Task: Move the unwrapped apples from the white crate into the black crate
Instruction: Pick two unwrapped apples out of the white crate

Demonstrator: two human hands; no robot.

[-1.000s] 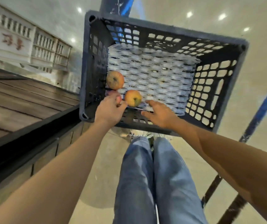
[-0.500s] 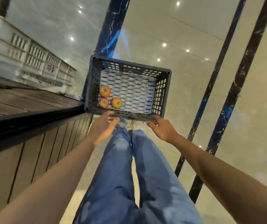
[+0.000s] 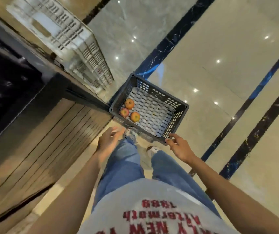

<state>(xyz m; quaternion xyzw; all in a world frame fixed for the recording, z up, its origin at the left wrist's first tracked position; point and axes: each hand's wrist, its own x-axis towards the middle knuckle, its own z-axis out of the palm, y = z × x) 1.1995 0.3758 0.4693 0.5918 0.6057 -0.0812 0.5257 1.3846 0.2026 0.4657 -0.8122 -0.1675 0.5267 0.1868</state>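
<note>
The black crate (image 3: 177, 114) stands on the floor ahead of my feet, lined with white foam netting. Three unwrapped apples lie in its left corner: one (image 3: 129, 103) farthest from me, a redder one (image 3: 124, 112) beside the left wall, and one (image 3: 135, 116) nearest me. The white crate (image 3: 78, 46) sits up on the wooden counter at the upper left; its contents are hidden. My left hand (image 3: 109, 141) hangs empty with relaxed fingers, short of the black crate. My right hand (image 3: 179, 146) is empty too, fingers loosely spread by the crate's near right corner.
A wooden counter (image 3: 39, 132) with a dark top runs along my left side. Polished tile floor with dark blue stripes (image 3: 247, 105) spreads to the right. My jeans-clad legs and shoes (image 3: 152, 150) are below the black crate.
Both hands have pulled back out of the black crate after the left one let go of the third apple. The view has risen and tilted, bringing the white crate closer into sight.
</note>
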